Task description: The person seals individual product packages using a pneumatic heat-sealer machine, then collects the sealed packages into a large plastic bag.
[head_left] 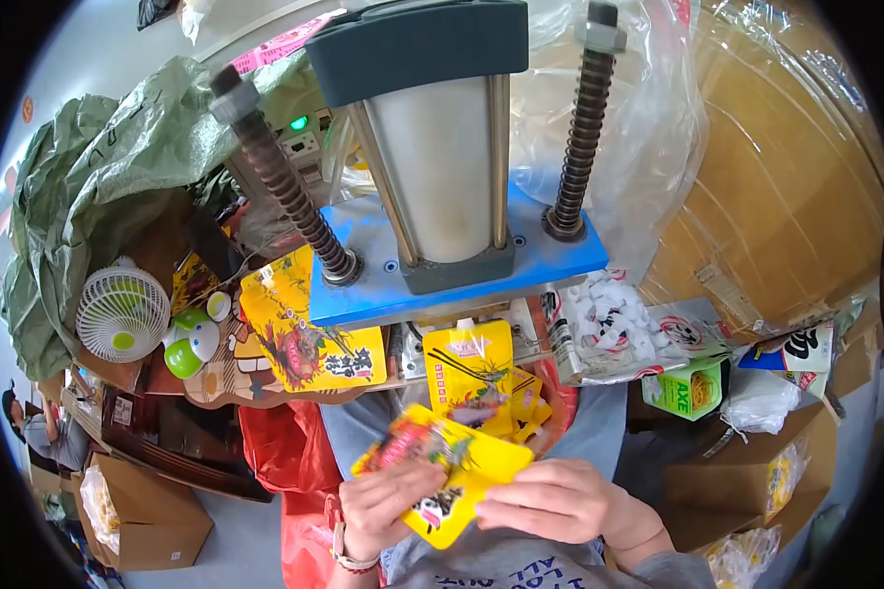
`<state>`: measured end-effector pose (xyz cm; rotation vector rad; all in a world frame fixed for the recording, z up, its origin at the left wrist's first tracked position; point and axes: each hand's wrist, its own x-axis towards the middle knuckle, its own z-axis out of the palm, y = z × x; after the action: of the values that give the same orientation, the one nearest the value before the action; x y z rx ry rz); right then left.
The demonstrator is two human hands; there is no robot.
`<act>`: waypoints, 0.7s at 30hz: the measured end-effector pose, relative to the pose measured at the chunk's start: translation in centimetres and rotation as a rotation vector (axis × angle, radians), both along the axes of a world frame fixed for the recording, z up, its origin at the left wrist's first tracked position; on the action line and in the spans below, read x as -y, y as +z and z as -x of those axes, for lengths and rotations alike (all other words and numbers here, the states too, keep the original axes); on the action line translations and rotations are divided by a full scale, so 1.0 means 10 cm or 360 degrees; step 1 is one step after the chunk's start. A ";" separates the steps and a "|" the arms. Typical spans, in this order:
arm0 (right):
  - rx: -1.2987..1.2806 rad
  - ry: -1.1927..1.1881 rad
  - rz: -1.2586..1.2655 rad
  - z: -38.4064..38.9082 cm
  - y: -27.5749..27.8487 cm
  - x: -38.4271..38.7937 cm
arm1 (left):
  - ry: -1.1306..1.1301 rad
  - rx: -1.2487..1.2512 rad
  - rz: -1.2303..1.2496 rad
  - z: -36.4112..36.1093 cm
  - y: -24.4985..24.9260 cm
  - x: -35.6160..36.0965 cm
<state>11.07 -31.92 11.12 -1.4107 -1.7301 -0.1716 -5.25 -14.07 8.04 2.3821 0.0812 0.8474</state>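
Observation:
A yellow printed pouch point(491, 469) is held above my lap, tilted and partly blurred. My left hand point(388, 506) has its fingers closed over the pouch's lower left part. At the right edge, my right hand point(560, 503) pinches the same pouch between thumb and fingers. Just beyond it, another yellow pouch point(469, 365) hangs upright under the blue plate point(540, 260) of a press, with a pale spout at its top. More yellow pouches point(528, 404) show behind that one, partly hidden. A larger stack of yellow pouches point(309, 324) lies left of the press.
Press rods with springs point(580, 137) rise on both sides of a cylinder point(432, 167). At left are a small white fan point(123, 314) and a red bag point(290, 447). On the right, a container holds white pieces point(614, 319), beside a green AXE box point(686, 391) and cartons point(776, 177).

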 end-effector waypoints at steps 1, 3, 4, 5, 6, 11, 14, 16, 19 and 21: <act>-0.0003 -0.0004 0.0005 -0.01 -0.01 -0.01 | -0.0077 -0.0035 0.0058 -0.03 0.02 0.04; -0.0246 -0.0142 0.0038 -0.08 -0.06 -0.11 | -0.0057 -0.0241 0.0307 -0.11 -0.20 0.09; -0.0309 -0.0341 0.0210 -0.14 -0.15 -0.19 | -0.0030 -0.0322 0.0476 -0.22 -0.41 0.09; -0.0340 -0.0479 0.0229 -0.21 -0.20 -0.21 | 0.0089 -0.0521 0.0919 -0.31 -0.68 0.09; -0.0368 -0.0619 0.0242 -0.27 -0.22 -0.22 | 0.0208 -0.0714 0.1356 -0.43 -0.80 0.10; -0.0381 -0.1223 0.0066 -0.64 -0.12 0.11 | 0.0184 -0.0311 0.2381 -0.97 -0.73 -0.17; -0.0071 -0.1625 0.0268 -1.04 -0.60 -0.05 | 0.0151 -0.0271 0.2485 -1.10 -0.73 -0.28; -0.0042 -0.1487 0.0670 -1.15 -0.95 -0.03 | 0.0220 -0.0264 0.2403 -1.14 -0.76 -0.27; -0.0368 -0.1344 0.0714 -0.92 -0.94 0.12 | 0.0083 -0.0593 0.2117 -1.04 -0.76 -0.45; -0.0441 -0.1134 0.0757 -0.95 -0.86 0.22 | 0.0442 -0.0370 0.1128 -0.87 -0.70 -0.62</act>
<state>20.57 -34.16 2.57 -2.2458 -1.0151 0.0614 3.48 -7.85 1.09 1.7961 0.6985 0.5300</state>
